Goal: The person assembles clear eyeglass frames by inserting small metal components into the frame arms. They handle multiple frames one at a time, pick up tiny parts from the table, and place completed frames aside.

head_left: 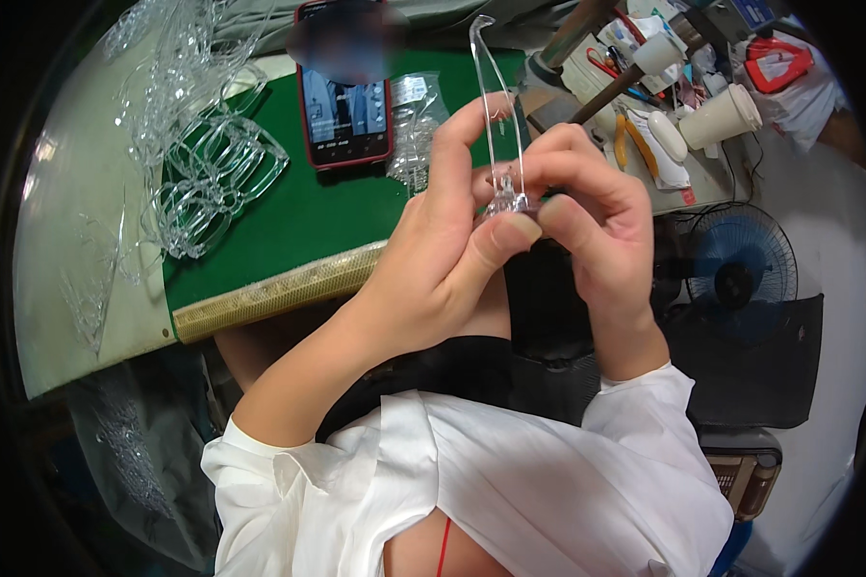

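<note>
A clear plastic eyeglasses frame (506, 200) is held up between both hands, its temple arms pointing away from me and one curved tip rising highest. My left hand (431, 252) is closed on the frame's left side, thumb on the near edge and index finger raised along a temple arm. On the other side, my right hand (608, 219) pinches the frame between thumb and bent fingers. The fingers partly cover the front of the frame. Left of the hands, a heap of similar clear frames (223, 162) lies on the green mat (260, 250).
A phone (346, 120) in a red case and a clear bag (416, 125) of small parts lie on the mat. A yellowish strip (279, 293) edges the table. Tools, a cup (722, 117) and a white mouse-shaped object (666, 137) sit at right, above a fan (741, 260).
</note>
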Available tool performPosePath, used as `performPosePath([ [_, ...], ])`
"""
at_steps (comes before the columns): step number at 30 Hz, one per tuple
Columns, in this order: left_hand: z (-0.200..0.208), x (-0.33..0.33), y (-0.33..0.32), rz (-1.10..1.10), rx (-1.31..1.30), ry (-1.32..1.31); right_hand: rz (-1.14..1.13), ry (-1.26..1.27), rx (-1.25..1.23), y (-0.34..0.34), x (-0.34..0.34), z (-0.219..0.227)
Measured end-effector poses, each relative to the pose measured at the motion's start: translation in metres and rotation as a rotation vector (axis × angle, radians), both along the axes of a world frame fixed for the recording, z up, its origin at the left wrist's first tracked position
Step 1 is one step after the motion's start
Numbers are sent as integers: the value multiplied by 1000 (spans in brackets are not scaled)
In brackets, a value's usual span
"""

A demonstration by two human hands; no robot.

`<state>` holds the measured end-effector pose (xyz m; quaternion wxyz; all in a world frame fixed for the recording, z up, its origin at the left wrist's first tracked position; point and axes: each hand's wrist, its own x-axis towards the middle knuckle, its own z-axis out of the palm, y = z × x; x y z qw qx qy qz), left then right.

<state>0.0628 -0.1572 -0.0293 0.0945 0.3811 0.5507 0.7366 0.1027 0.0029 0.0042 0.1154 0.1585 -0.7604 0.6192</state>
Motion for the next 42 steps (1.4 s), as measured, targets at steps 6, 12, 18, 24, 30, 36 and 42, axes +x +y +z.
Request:
performPosePath([
  [6,4,-27,38,303,-322,619,-50,43,-105,39,-14,3],
  [12,14,-42,87,378,-537,787,-47,51,-61,97,-33,22],
  [18,27,-53,130,446,-585,806,-309,94,-135,131,-51,28],
  [24,26,-65,157,497,-579,787,-297,109,-220,159,-71,16],
  [30,24,-69,160,528,-567,746,-479,679,-440,186,-85,81],
  [36,22,-66,165,535,-509,675,-59,794,-388,163,-56,136],
  [42,22,-62,171,522,-503,664,-222,1018,-385,152,-59,108],
])
